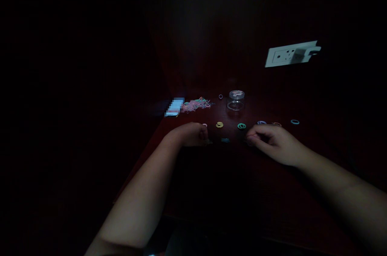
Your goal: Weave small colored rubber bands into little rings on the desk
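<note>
My left hand [195, 134] is closed low over the dark red table, fingers curled down beside a pink band [204, 125]; something small and pale shows at its fingertips. My right hand [270, 141] has thumb and forefinger pinched together over the table; what they hold is too small and dark to name. Between the hands lie yellow bands [219, 125], green bands [241, 126] and a small teal item [225, 140]. Just beyond my right hand are purple bands [261, 122] and an orange band [277, 124], with a blue band [295, 121] further right.
A clear lidded jar [236, 102] stands behind the bands, a small purple ring [220, 96] to its left. Further left are a heap of colourful bands [198, 104] and a lit phone [175, 107]. A socket panel [292, 53] with a plug is on the wall.
</note>
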{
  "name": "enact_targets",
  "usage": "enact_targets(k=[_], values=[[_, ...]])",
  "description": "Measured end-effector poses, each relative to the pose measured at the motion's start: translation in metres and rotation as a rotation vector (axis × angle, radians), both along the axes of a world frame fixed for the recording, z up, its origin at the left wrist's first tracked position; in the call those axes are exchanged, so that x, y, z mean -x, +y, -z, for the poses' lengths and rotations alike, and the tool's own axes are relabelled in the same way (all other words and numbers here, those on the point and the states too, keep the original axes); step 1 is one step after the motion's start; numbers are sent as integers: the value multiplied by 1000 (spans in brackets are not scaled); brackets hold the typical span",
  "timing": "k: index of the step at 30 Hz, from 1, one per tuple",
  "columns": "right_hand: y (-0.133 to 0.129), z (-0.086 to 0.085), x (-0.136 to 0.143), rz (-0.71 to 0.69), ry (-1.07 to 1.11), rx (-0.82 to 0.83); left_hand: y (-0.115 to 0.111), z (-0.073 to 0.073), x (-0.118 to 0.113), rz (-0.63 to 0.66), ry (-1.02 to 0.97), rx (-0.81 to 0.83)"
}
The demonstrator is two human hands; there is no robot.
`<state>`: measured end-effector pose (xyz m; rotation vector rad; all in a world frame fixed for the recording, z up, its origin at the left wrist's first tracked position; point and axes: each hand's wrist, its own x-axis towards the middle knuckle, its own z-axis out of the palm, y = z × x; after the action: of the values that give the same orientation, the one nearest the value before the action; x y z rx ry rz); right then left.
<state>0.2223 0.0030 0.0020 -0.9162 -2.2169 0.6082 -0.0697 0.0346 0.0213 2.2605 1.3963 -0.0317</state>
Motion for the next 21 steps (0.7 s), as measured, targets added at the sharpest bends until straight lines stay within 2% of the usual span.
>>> enact_targets(k=[11,15,18,21], values=[[1,2,-1,2,-13,3,-3,-3,-1,3,-32,36],[2,3,-1,-4,-11,4,-2,-5,4,11,-112,38],[1,3,-1,-1,-8,0,5,-5,10,-106,-163,-138],[0,2,0,1,3,-2,19,1,18,-349,-153,-391]])
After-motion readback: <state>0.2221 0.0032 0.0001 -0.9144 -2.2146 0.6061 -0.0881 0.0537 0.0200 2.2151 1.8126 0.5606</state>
